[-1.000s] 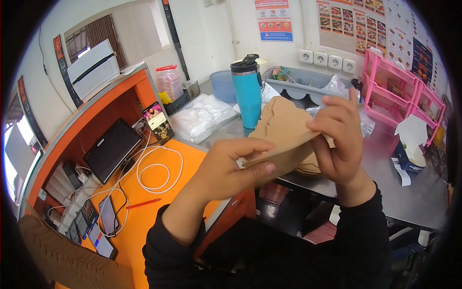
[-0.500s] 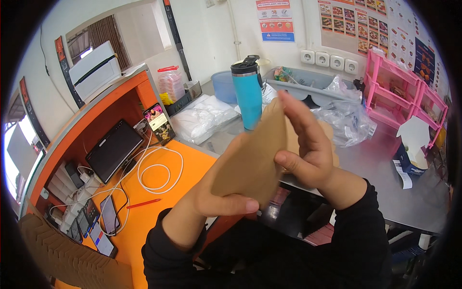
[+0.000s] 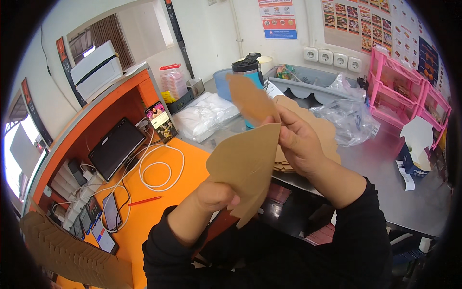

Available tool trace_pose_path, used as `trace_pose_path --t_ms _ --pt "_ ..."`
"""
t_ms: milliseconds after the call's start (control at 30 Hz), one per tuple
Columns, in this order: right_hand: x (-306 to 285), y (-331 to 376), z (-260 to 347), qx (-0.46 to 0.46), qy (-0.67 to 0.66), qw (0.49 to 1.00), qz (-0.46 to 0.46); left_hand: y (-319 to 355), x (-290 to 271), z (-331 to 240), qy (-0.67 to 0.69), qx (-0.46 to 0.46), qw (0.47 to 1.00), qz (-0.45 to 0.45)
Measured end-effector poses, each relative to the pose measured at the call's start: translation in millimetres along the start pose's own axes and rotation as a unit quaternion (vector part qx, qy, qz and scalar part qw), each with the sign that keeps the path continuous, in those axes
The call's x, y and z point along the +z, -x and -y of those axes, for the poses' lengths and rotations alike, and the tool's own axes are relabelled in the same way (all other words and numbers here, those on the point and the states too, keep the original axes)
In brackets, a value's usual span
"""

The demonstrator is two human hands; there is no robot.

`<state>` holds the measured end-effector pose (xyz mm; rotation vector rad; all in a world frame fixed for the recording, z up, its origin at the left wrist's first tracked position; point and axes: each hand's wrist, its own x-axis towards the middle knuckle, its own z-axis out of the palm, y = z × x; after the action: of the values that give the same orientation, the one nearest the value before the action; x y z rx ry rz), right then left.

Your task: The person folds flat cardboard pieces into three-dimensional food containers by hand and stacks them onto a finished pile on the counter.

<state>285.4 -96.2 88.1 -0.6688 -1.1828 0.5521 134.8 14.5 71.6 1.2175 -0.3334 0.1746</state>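
Observation:
Between my hands is a brown cardboard piece (image 3: 245, 156) with curved edges, bent along a crease, one rounded flap standing up toward the far side. My left hand (image 3: 216, 195) grips its lower left part, the thumb lying on the board. At the upper right crease, the fingers and thumb of my right hand (image 3: 299, 137) pinch the board. Just beyond my right hand lies a stack of flat brown cardboard blanks (image 3: 320, 130) on the metal table (image 3: 385, 192). A blue tumbler with a black lid (image 3: 249, 67) stands behind the raised flap, which partly hides it.
Folded brown cardboard pieces (image 3: 72, 250) stand nested at lower left. An orange desk (image 3: 168, 192) holds a tablet (image 3: 117, 144), phones, a white cable and a red pen (image 3: 144, 201). Plastic bags (image 3: 346, 123), a grey bin (image 3: 308, 86), pink drawers (image 3: 392, 89) and an open box (image 3: 416, 149) occupy the table.
The cardboard has turned and opened out, so its crease and raised flap now show. My right hand has shifted down and closed on the crease; my left hand still grips the lower part.

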Motion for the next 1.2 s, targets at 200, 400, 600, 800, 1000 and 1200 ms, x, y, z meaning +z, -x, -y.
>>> trace_pose_path --t_ms 200,400,600,800,1000,1200 --pt "0 7 -1 0.023 -0.052 0.997 0.047 -2 6 -2 0.08 0.073 0.994 -0.012" --pt "9 14 7 -0.014 0.008 1.0 0.008 -3 3 -12 0.108 0.047 0.992 -0.048" --pt "4 11 15 -0.167 0.237 0.955 -0.067 -22 3 -20 -0.159 0.104 0.972 -0.138" --pt "-8 3 35 -0.35 0.307 0.873 0.143 -22 -16 -19 0.22 -0.014 0.975 0.015" --pt "-2 8 49 -0.261 0.585 0.762 0.092 -2 10 -44 0.107 0.115 0.981 0.111" --pt "5 6 31 -0.231 0.469 0.852 0.045 -7 21 -49 -0.032 0.078 0.989 -0.119"
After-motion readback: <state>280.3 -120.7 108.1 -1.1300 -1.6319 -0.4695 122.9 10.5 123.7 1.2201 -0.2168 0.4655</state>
